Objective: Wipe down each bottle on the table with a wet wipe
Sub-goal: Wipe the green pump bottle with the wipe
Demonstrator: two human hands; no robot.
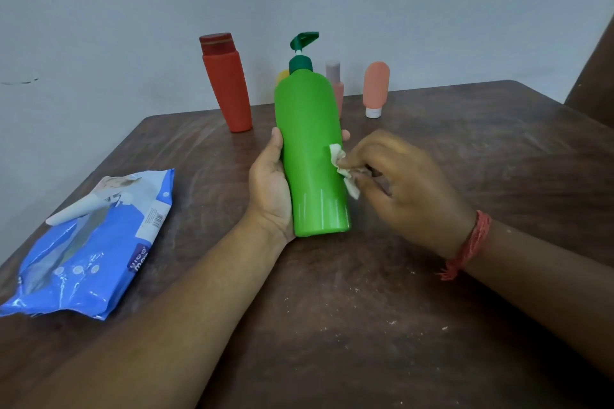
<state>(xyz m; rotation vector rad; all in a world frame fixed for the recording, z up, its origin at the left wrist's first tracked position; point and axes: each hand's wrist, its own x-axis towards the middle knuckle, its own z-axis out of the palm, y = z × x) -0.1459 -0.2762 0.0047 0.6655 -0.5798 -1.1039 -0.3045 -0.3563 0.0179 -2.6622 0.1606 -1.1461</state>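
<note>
Head cam: left hand [270,191] was wrapped around the green pump bottle [310,156], held tilted over the table [465,149], long axis running away from the person. Right hand [403,188] pinched a crumpled wet wipe [344,169] against the bottle's right flank, so I'd guess strokes go lengthwise.

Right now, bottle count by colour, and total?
Green pump bottle, held in the left hand: 1
Red bottle: 1
Pink bottles: 2
Yellow bottle, mostly hidden behind the green one: 1
Total: 5
</note>
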